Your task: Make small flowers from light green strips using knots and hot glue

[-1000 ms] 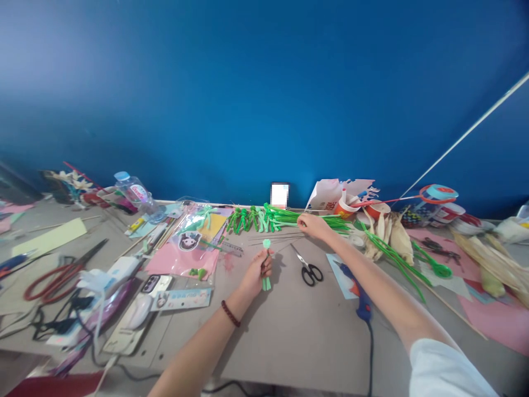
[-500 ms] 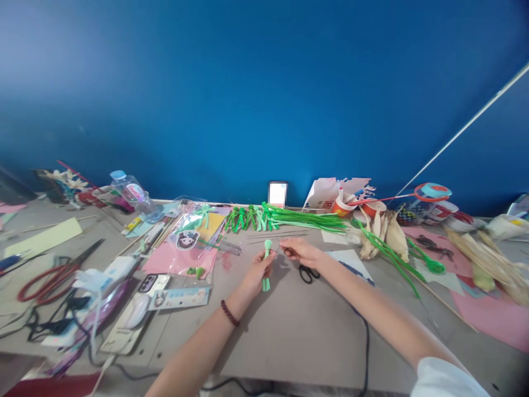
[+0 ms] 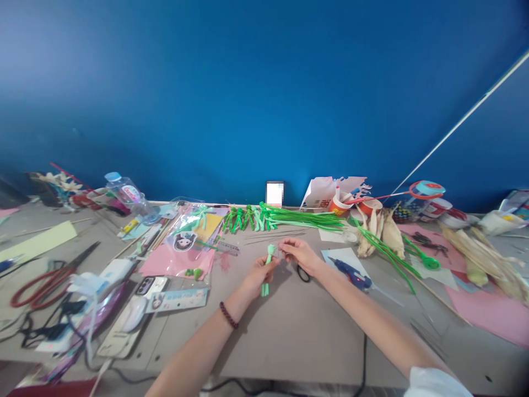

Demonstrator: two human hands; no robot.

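Note:
A light green fuzzy figure with a knotted top (image 3: 270, 251) is upright in my left hand (image 3: 261, 273), its strands hanging below the fingers. My right hand (image 3: 295, 253) is just right of the figure's top, with its fingers pinched together; what they hold is too small to make out. Black scissor handles (image 3: 303, 273) lie partly under my right hand. Behind the hands, several thin wires (image 3: 264, 238) rest on the table. Further back are small green twisted pieces (image 3: 248, 218) and a bundle of long green stems (image 3: 308, 218).
A blue glue gun (image 3: 351, 273) lies on white paper by my right forearm. At left are red-handled scissors (image 3: 47, 281), a phone (image 3: 128, 322) and a plastic bag (image 3: 185, 242). Dried husks (image 3: 390, 234) and red cups (image 3: 339, 206) stand at right.
The view has shifted slightly. My right hand has come closer to the top of the green figure, which now tilts a little right. More of the glue gun shows beside my right forearm.

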